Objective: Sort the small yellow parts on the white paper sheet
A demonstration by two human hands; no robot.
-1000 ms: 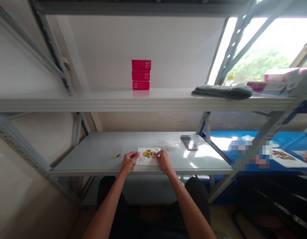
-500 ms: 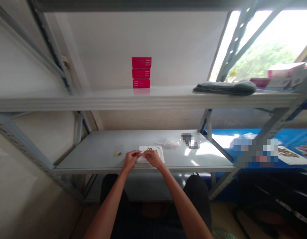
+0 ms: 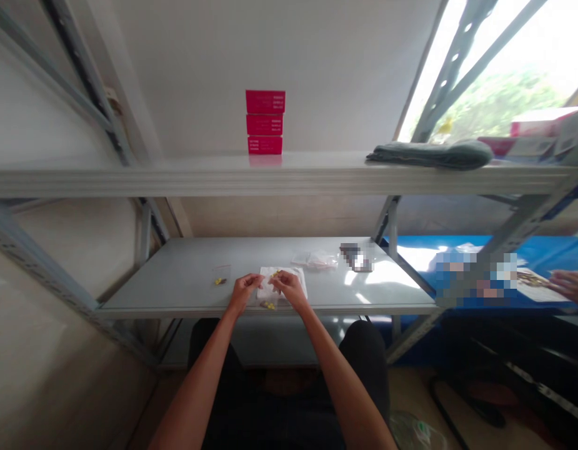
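Note:
My left hand point(image 3: 245, 290) and my right hand point(image 3: 289, 290) are close together over a white sheet point(image 3: 298, 275) near the shelf's front edge. Fingertips of both are pinched on a small clear plastic bag point(image 3: 264, 296), its edges hard to make out. Small yellow and brown pieces point(image 3: 269, 305) lie low in it. More such pieces point(image 3: 276, 274) are on the sheet, partly hidden behind my right hand. To the left, another little clear bag point(image 3: 221, 277) with yellow and brown contents lies flat on the grey shelf point(image 3: 176, 281).
Clear plastic bags point(image 3: 315, 259) lie behind the sheet, beside a pixelated object point(image 3: 357, 257). On the upper shelf stand three stacked red boxes point(image 3: 265, 124) and a folded grey cloth point(image 3: 430, 154). Another person's hand point(image 3: 571, 286) is at the blue table point(image 3: 415, 250) on the right.
My hands have moved slightly apart, and the clear bag with its pieces now shows between them. The view has tipped down a little. The other person's hand has come further in.

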